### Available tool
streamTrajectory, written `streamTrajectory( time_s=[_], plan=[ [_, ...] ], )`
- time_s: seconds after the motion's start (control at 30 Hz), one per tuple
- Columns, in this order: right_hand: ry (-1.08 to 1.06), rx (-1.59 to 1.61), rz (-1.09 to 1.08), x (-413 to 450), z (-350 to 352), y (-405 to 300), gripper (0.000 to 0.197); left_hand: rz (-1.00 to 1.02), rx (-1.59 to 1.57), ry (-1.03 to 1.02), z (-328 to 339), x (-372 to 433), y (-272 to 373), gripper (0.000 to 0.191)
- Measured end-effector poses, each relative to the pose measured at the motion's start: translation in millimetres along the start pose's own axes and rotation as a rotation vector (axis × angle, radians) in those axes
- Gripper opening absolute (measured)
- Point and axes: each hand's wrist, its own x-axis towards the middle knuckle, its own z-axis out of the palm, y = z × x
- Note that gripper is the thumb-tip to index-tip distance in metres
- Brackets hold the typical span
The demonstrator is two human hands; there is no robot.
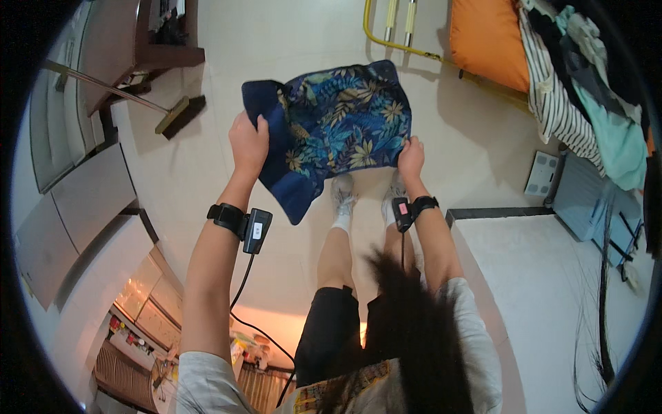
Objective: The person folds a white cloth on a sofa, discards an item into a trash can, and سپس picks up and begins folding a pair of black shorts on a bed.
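Note:
A navy blue cloth item with a leaf and flower pattern (341, 119) hangs spread between my two hands, above the floor and just beyond my shoes. My left hand (249, 141) grips its plain dark edge at the left, thumb on top. At the lower right corner, my right hand (411, 158) pinches the patterned edge. The cloth's underside is hidden. Each wrist wears a black strap with a small cabled device.
A broom (181, 116) leans at the left near dark wooden furniture (170, 56). An orange cushion (486, 44) and piled clothes (563, 103) lie at upper right, beside a yellow metal frame (367, 26). A white scale (541, 173) stands by a blue-grey case (579, 196).

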Motion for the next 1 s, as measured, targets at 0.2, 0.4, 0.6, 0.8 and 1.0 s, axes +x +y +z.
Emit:
streamTrajectory(
  time_s=[0.2, 0.4, 0.6, 0.8, 1.0],
  plan=[
    [-0.242, 0.007, -0.075, 13, -4, 23, 0.015, -0.046, 0.084, 0.117, -6, -13, 33, 0.033],
    [-0.295, -0.122, -0.296, 24, -62, -8, 0.033, 0.027, 0.237, -0.089, -10, -26, 102, 0.029],
    [-0.228, -0.313, -0.912, 51, -92, -75, 0.060, 0.069, 0.633, -0.819, 73, -65, 73, 0.073],
    [-0.202, -0.679, -1.059, 123, -47, -60, 0.067, -0.070, 0.719, -1.123, 132, -93, 38, 0.083],
    [-0.170, -0.869, -0.909, 149, -32, -68, 0.068, -0.042, 0.969, -1.078, 149, -106, 16, 0.084]
  ],
)
